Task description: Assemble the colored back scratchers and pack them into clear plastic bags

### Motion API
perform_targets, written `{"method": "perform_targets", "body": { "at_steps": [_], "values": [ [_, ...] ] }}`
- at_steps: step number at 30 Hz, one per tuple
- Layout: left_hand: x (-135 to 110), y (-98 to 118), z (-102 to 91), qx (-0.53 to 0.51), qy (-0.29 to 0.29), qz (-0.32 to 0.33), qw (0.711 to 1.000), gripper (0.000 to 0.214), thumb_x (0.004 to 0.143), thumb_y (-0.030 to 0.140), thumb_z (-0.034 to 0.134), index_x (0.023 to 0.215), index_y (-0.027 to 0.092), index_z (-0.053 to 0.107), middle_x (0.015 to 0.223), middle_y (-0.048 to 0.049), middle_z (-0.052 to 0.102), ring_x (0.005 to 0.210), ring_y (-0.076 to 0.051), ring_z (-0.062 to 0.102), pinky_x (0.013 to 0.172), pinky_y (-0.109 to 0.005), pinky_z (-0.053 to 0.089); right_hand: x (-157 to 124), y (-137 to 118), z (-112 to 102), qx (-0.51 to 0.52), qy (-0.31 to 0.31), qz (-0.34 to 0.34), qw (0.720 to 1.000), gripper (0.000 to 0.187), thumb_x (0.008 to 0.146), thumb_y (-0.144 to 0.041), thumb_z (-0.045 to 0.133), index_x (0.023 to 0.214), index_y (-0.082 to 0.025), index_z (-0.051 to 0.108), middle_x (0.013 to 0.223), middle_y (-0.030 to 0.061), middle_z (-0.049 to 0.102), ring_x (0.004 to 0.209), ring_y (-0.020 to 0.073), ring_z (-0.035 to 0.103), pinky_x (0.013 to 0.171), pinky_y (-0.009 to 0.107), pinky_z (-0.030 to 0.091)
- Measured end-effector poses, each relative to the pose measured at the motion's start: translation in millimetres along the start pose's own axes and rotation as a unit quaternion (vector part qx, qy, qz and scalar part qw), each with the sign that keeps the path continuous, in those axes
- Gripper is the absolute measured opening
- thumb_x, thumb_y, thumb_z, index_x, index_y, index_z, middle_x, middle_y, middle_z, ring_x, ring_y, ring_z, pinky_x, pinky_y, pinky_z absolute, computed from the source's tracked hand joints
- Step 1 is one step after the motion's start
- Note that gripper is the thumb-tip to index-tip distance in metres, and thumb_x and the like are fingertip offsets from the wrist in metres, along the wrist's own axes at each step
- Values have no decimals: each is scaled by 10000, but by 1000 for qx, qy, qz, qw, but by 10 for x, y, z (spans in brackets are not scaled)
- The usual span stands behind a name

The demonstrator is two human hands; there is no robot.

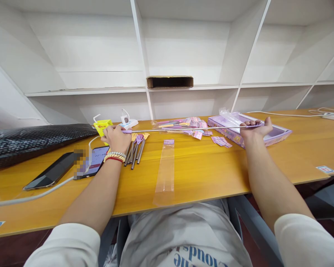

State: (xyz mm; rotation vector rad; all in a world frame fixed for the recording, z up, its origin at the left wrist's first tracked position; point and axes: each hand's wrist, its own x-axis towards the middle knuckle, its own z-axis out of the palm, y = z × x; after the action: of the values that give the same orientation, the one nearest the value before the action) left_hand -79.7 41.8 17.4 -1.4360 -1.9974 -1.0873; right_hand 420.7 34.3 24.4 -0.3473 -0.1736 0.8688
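Observation:
A telescopic back scratcher (183,129) stretches level above the table between my two hands, its thin metal rod pulled out long. My left hand (117,138) is closed round its purple handle end. At the other end, my right hand (256,129) is turned palm up, with the fingers curled over the purple head. Beside my left hand lie several collapsed back scratchers (133,152) with yellow and purple claw heads. A long clear plastic bag (165,172) with a purple header lies flat in front of me.
Packaged scratchers (193,124) lie at the back, near small pink cards (221,141). A purple box (280,136) holds clear plastic at right. Two phones, one black (51,172), a cable, a yellow carton (102,127) and a black wrapped bundle (39,142) sit at left. White shelves (189,44) stand behind.

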Motion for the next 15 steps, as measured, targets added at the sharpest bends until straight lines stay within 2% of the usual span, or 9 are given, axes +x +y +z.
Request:
{"method": "perform_targets", "body": {
  "at_steps": [4,9,12,15],
  "values": [
    [-3,3,-1,-11,-3,-2,1000,261,762,438,520,776,187,593,1024,-124,562,1063,-342,410,823,-494,303,14,-2,-14,-11,-10,-4,1000,349,746,-458,434,590,-200,259,467,-52,311,412,88,311,380,223,241],
    [-19,4,4,8,-36,15,999,313,769,474,494,734,180,594,901,-126,608,1008,-351,437,807,-505,296,48,-3,-17,-19,33,-10,999,196,747,-308,374,631,-203,255,501,-49,324,403,90,317,364,212,236],
    [-25,5,20,20,-42,28,999,300,768,458,492,739,179,602,881,-123,614,985,-344,456,803,-496,301,64,0,-32,-7,42,4,999,194,746,-326,355,653,-208,232,530,-42,345,419,95,350,352,206,240],
    [-26,-1,38,20,-34,26,999,208,751,370,511,752,184,605,866,-111,610,969,-333,474,806,-484,311,79,11,-32,-15,50,-1,999,183,767,-332,339,671,-210,244,551,-43,357,432,92,377,351,198,262]
  ]
}}
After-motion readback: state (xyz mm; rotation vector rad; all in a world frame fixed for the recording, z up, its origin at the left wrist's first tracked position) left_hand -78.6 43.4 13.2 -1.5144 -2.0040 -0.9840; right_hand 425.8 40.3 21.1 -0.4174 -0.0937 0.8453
